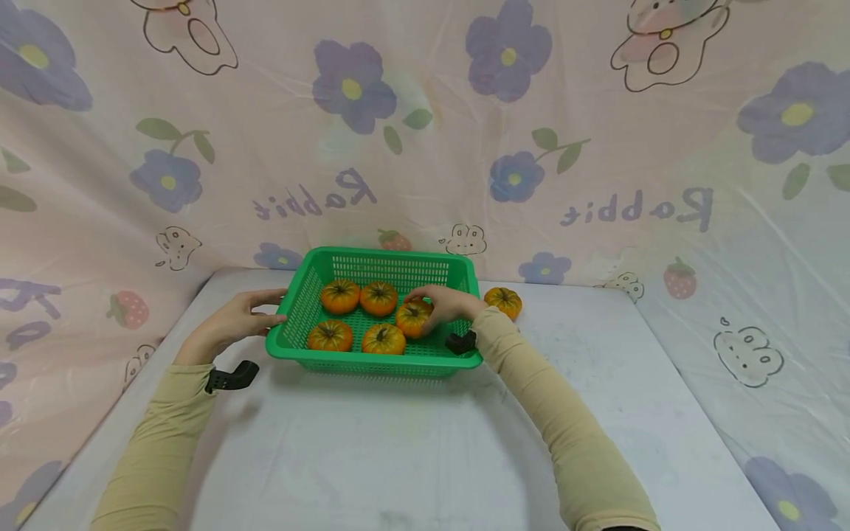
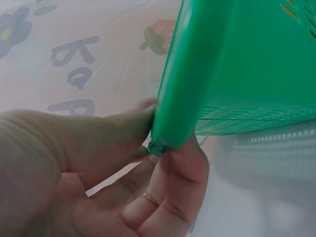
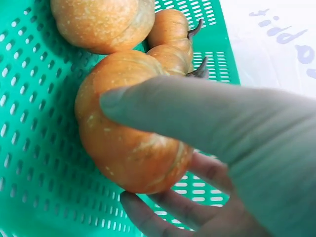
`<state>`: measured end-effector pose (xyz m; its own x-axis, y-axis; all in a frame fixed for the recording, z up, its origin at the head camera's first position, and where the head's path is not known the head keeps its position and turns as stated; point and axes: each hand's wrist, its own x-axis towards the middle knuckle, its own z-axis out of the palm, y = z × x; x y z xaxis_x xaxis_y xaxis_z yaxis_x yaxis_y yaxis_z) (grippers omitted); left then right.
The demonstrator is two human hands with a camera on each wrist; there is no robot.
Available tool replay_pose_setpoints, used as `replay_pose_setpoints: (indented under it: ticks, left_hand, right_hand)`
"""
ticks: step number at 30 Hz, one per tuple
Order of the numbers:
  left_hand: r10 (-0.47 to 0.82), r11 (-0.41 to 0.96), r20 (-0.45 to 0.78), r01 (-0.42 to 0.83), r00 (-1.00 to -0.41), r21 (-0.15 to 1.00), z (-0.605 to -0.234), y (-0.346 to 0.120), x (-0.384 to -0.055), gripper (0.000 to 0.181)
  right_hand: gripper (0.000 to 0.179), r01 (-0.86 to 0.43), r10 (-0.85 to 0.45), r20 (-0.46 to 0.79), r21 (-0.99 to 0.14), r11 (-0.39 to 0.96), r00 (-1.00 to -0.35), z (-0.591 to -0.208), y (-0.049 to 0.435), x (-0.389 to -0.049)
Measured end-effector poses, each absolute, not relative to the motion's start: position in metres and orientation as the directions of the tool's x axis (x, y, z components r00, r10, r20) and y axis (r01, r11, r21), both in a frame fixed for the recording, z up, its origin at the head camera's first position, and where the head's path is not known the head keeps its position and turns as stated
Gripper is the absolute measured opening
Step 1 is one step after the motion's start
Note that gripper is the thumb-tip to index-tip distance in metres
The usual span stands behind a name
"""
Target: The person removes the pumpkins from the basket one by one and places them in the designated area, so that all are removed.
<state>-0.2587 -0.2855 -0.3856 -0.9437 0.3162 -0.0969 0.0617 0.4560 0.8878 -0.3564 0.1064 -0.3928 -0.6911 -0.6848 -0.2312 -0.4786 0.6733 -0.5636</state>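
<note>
A green plastic basket with slotted walls stands on the white table. My left hand pinches its left rim; in the left wrist view the thumb lies on one side of the rim and the fingers curl under the other. Inside the basket, my right hand grips a small orange pumpkin, thumb on one side and fingers round the other, as the right wrist view shows. Several more pumpkins sit beside it, among them a front-middle pumpkin and a back-left pumpkin.
One pumpkin lies on the table just outside the basket's right side. Behind the table hangs a patterned cloth with flowers and rabbits. Each wrist carries a black camera mount, such as the left mount.
</note>
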Motion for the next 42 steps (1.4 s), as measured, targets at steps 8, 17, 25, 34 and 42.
replay_pose_setpoints:
  ticks: [8,17,25,34,42]
  left_hand:
    - [0.316,0.465,-0.107,0.056,-0.943,0.884,-0.382,-0.285,-0.257,0.067]
    - [0.326,0.454,-0.095,0.068,-0.941,0.889,-0.384,-0.287,-0.256,0.069]
    - [0.320,0.416,-0.075,0.069,-0.945,0.907,-0.391,-0.288,-0.257,0.069]
    - [0.325,0.377,-0.062,0.069,-0.944,0.924,-0.397,-0.289,-0.258,0.070]
    - [0.304,0.381,-0.069,0.055,-0.950,0.923,-0.397,-0.290,-0.256,0.071]
  right_hand:
    - [0.068,-0.526,-0.712,-0.162,-0.568,0.633,-0.683,-0.379,0.113,-0.350]
    - [0.066,-0.536,-0.726,-0.051,-0.639,0.552,-0.686,-0.360,0.132,-0.342]
    - [0.068,-0.539,-0.701,0.053,-0.681,0.495,-0.711,-0.345,0.166,-0.339]
    - [0.068,-0.415,-0.568,0.056,-0.741,0.528,-0.821,-0.328,0.213,-0.326]
    - [0.068,-0.351,-0.495,0.038,-0.753,0.557,-0.868,-0.331,0.249,-0.318]
